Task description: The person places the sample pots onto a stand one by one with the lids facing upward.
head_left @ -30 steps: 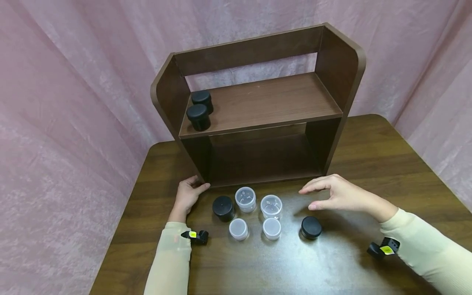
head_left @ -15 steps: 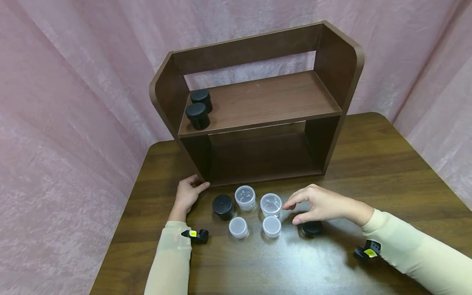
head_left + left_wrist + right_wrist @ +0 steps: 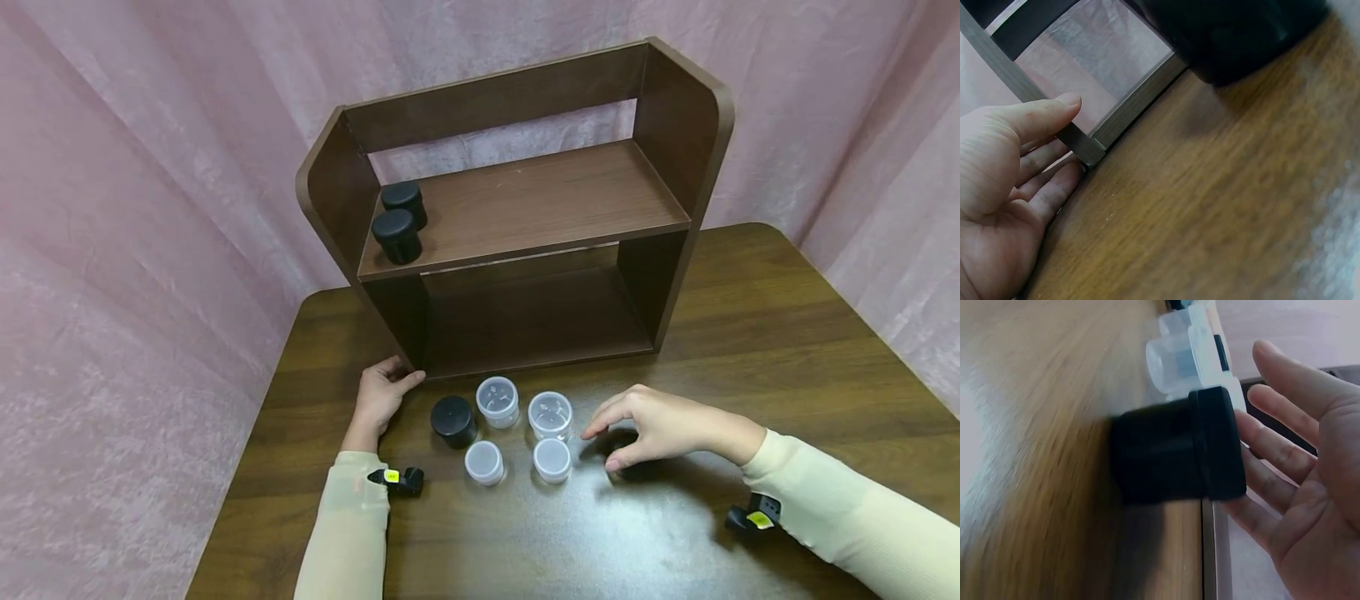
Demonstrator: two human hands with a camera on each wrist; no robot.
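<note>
My left hand (image 3: 378, 398) holds the lower front corner of the brown wooden shelf (image 3: 525, 208), thumb in front of the side panel and fingers behind it. Over a black lidded jar (image 3: 1166, 453) hovers my right hand (image 3: 660, 429), fingers spread and curved around empty air. That jar is mostly hidden under the hand in the head view; the right wrist view shows it upright on the table, its lid close to the fingers. To the left stand two larger clear jars (image 3: 551, 415), two smaller white-lidded jars (image 3: 552, 460) and a black jar (image 3: 453, 421).
Two black jars (image 3: 397, 237) stand one behind the other at the left end of the upper board. Below it is the open lower compartment (image 3: 525, 325). A pink curtain (image 3: 187, 167) hangs behind the wooden table (image 3: 780, 333).
My right hand has moved left and toward me, coming over the black jar and covering it in the head view. The left hand stays at the shelf corner.
</note>
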